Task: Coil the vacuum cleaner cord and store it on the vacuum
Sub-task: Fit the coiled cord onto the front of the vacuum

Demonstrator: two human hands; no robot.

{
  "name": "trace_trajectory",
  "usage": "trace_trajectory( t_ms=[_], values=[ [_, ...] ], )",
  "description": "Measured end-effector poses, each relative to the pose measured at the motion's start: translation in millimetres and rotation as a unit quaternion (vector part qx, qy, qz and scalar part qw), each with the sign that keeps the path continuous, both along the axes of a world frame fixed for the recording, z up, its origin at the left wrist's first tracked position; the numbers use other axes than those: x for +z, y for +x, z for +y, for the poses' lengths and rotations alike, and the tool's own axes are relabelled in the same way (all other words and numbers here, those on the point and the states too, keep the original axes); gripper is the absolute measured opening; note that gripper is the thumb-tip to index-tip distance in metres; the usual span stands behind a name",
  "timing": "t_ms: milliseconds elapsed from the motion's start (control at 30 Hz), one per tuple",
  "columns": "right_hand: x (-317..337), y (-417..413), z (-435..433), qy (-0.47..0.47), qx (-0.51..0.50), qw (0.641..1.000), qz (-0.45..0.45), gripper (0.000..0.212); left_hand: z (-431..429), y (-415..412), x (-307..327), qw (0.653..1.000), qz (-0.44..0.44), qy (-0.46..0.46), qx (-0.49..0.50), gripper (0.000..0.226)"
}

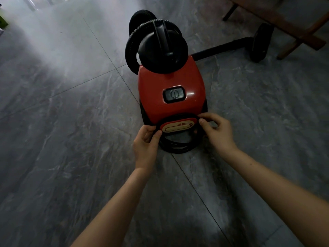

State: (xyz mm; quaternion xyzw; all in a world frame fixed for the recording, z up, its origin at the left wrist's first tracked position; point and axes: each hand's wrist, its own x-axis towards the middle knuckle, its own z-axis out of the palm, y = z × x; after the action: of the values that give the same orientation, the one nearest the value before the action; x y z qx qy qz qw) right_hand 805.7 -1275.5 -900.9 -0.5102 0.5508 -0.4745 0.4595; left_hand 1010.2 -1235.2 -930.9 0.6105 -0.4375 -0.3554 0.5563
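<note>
- The vacuum (170, 97) stands on the tiled floor (71, 139), its rear end toward the person, with the hose (135, 32) looped over the black top.
- The cord (176, 146) is already in black loops around the red oval plate (178, 126) at the rear; the lower turns sag beneath it, close to the floor.
- The left hand (146, 139) pinches the loops at the plate's left end, thumb and fingers closed on the cord.
- The right hand (216, 128) pinches at the plate's right end, fingertips pressed against the cord where it rounds the corner.
- The step in hand looks like seating the last turns behind the plate's lip, so the task seems close to done.
- To do it well, keep both pinches low on the cord and push the turns inward, behind the plate, one end at a time rather than both at once.
- Take up the slack in the sagging lower loops before letting go, or they are likely to slide off and drag.
- The plug is not visible, so I cannot tell whether it is tucked in; it probably needs clipping onto a turn to lock the coil.
- Let go with one hand first and check that the loops hold.
</note>
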Motion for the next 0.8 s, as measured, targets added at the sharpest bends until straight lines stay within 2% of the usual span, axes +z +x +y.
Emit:
trace_trajectory(
  t_ms=[100, 233, 400, 500, 800],
  values=[
    [-7, -3, 4, -0.003, 0.017, 1.0, -0.025, 0.023, 3, 0, -2, 0.999, -0.033, -0.004, 0.008, 0.014],
    [-10, -5, 4, 0.013, 0.008, 0.997, -0.071, 0.027, 3, 1, -2, 0.998, -0.06, -0.003, 0.017, 0.02],
    [-9, -6, 3, -0.008, -0.001, 0.998, -0.06, 0.031, 4, 0, -2, 0.991, -0.121, -0.022, 0.042, 0.021],
    [-13, -5, 1, -0.024, -0.015, 0.999, -0.021, 0.033, 3, -1, -5, 0.99, -0.133, -0.021, 0.043, 0.02],
    [-18, -2, 0, -0.033, -0.028, 0.999, 0.014, 0.032, 0, -1, -7, 0.992, -0.119, 0.008, 0.037, 0.018]
  ],
)
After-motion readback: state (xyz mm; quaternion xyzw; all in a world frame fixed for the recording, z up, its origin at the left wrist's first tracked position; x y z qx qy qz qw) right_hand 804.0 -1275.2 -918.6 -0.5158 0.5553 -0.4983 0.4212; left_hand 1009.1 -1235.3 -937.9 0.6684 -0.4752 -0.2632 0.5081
